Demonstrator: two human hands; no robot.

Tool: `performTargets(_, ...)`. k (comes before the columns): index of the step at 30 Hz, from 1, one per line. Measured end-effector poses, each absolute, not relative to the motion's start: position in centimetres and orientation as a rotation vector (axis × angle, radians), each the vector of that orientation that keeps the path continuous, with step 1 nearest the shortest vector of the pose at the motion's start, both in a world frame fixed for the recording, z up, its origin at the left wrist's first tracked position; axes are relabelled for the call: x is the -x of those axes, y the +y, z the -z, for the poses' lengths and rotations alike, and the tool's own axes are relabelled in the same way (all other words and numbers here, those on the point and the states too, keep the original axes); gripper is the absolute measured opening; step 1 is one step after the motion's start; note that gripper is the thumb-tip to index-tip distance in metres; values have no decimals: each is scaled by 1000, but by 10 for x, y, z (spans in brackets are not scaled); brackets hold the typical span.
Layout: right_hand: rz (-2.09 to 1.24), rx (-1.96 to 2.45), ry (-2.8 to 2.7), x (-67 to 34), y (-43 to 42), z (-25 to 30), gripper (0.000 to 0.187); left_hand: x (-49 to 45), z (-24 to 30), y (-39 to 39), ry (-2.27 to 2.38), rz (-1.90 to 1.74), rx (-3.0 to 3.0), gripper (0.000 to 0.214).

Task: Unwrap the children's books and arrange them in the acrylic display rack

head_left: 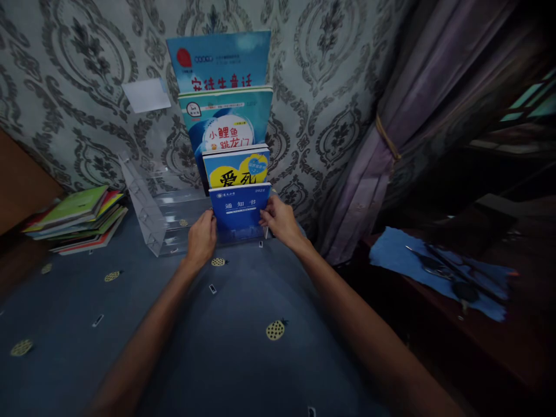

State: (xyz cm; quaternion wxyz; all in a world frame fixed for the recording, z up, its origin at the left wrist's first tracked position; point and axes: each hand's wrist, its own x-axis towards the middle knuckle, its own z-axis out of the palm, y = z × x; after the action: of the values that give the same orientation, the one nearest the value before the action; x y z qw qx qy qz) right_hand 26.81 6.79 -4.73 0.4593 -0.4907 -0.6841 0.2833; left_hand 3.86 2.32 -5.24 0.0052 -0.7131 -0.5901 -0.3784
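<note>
A dark blue booklet (240,211) stands upright in the front slot of a clear acrylic tiered rack (152,223). My left hand (201,237) grips its left edge and my right hand (280,221) grips its right edge, fingers curled round it. Behind it in rising tiers stand a yellow and blue book (237,168), a teal book with a white circle (226,124) and a light blue book (219,61) at the top.
A pile of colourful books (76,220) lies at the left on the blue patterned cloth (243,347). Patterned wallpaper is behind the rack. A purple curtain (391,133) hangs at the right, above a dark ledge with a blue cloth (399,252) and scissors (438,269).
</note>
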Motion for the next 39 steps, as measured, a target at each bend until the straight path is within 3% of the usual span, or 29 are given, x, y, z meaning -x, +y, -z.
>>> performTargets(20,-713,1138,-1766,-282,68,41,18,-39,49,19,-1860,930,2164,20)
performTargets(39,-999,1105,-1834,-300,59,15,9,-42,44,13,-1876,835,2178,22)
